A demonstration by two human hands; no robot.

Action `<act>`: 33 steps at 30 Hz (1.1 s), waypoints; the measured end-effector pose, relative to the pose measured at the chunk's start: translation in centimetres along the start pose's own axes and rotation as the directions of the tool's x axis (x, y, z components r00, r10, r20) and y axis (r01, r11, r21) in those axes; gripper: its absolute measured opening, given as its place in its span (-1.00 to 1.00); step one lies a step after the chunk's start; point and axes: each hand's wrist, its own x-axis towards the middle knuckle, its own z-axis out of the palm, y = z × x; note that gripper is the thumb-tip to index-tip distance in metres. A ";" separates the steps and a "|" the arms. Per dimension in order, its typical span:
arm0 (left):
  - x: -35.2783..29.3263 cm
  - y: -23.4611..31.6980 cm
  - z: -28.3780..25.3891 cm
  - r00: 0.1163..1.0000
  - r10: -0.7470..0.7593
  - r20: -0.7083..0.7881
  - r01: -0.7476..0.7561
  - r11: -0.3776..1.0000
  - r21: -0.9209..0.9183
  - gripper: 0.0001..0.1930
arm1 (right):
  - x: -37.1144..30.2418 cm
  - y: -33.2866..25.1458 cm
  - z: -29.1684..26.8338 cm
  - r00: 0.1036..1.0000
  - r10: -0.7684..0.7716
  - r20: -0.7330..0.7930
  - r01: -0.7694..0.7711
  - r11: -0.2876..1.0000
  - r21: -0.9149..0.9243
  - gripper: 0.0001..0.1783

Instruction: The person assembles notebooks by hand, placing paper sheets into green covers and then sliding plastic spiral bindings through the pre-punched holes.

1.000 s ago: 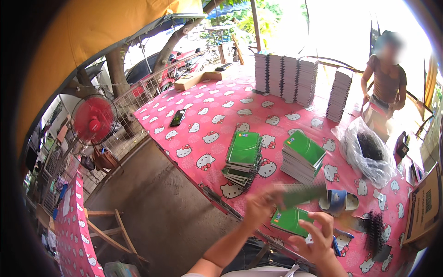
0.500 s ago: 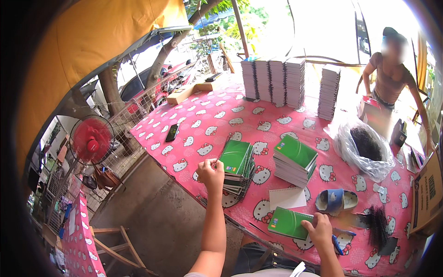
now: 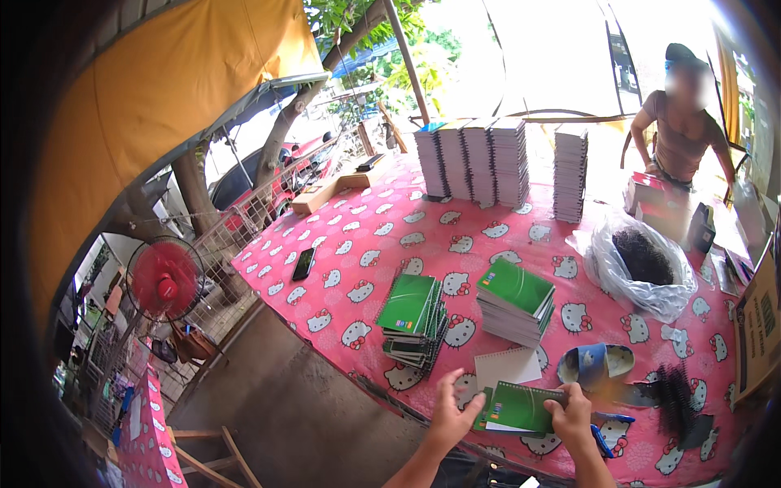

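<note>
A green spiral notebook (image 3: pixel 521 408) is at the table's near edge, with white paper showing along its lower left. My right hand (image 3: pixel 573 416) is closed on its right end, thumb over the cover. Close by its left end, my left hand (image 3: pixel 452 413) has its fingers spread; whether the thumb touches the cover I cannot tell. Just beyond lies a blank white sheet or pad (image 3: pixel 508 368) with a spiral edge. A stack of green spiral notebooks (image 3: pixel 409 305) stands to the left, and a taller green-topped stack (image 3: pixel 516 291) farther right.
Tall notebook stacks (image 3: pixel 508 163) line the far side. To the right are a blue slipper (image 3: pixel 595 366), black binding coils (image 3: pixel 674 398), blue pens (image 3: pixel 602 439), a plastic bag (image 3: pixel 602 268) and a cardboard box (image 3: pixel 757 342). A phone (image 3: pixel 303 264) lies left; another person (image 3: pixel 683 130) stands across.
My left hand has left the left notebook stack and come right and nearer, beside the notebook. The notebook has shifted slightly, and white paper now shows at its lower edge.
</note>
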 end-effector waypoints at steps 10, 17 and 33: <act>-2.4 1.1 3.3 0.943 0.197 0.267 -0.240 0.961 0.139 -0.17 | -1.2 -0.2 0.9 0.904 -0.425 -0.045 0.427 0.897 0.117 -0.56; -3.2 4.3 6.2 0.877 0.474 0.083 -0.465 0.790 0.399 -0.41 | -1.0 2.0 3.2 0.918 -0.392 -0.053 0.389 0.867 0.311 -0.59; -0.3 4.2 5.4 0.869 0.402 0.290 -0.474 0.844 0.251 -0.80 | 1.5 10.9 -21.1 0.792 -0.239 -0.562 -0.247 0.717 -0.652 -0.77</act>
